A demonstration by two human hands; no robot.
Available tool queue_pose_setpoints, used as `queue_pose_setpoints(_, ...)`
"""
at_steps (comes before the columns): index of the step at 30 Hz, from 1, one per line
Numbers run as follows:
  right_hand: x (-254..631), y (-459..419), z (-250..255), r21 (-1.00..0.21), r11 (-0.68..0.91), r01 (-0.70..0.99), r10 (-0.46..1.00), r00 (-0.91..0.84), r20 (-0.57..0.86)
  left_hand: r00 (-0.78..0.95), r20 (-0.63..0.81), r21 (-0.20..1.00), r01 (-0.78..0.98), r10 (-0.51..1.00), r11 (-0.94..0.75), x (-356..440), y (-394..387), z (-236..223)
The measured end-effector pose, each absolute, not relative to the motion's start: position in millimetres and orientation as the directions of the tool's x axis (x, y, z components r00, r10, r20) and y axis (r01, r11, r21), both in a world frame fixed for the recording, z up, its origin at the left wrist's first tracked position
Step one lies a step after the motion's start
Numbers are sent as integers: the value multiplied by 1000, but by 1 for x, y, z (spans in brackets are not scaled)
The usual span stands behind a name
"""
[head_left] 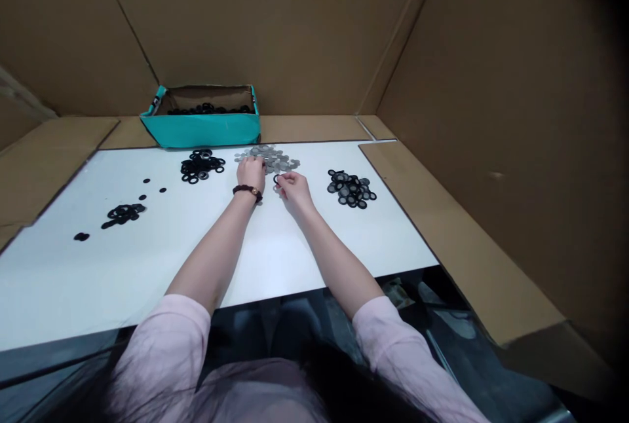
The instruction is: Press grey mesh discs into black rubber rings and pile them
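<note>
My right hand (pixel 296 188) pinches a black ring (pixel 276 179) between thumb and fingertips, held just above the white table (pixel 275 246). To its left, my left hand (pixel 251 173) reaches to the near edge of a heap of small grey discs (pixel 280 160). The fingers of that hand are bent together and their tips are mostly hidden, so what is in them cannot be made out. Left of it lies a pile of loose black rings (pixel 201 165). Off to the right is a pile of black rings with grey discs inside them (pixel 350 188).
A turquoise box (pixel 201 129) with black rings in it stands at the back left. Several flat black pieces (pixel 124 213) lie on the left side of the table. Cardboard walls (pixel 275 30) enclose the back and sides. The table's front edge is close to my body.
</note>
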State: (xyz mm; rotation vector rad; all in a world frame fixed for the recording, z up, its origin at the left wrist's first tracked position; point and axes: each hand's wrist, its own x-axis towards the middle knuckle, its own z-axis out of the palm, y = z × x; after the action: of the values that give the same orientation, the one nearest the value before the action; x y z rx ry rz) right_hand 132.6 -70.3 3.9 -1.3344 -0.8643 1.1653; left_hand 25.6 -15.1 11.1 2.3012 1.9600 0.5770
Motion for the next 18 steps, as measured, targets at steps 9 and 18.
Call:
queue_pose_setpoints(9,135,-73,11,-977,-141,-159,954,240,-177,84,213,314,938,973,-149,24,-19,16)
queue_pose_setpoints(18,135,-73,9,-973,-128,-194,954,243,-174,28,236,345,932,971,-111,19,-22,15)
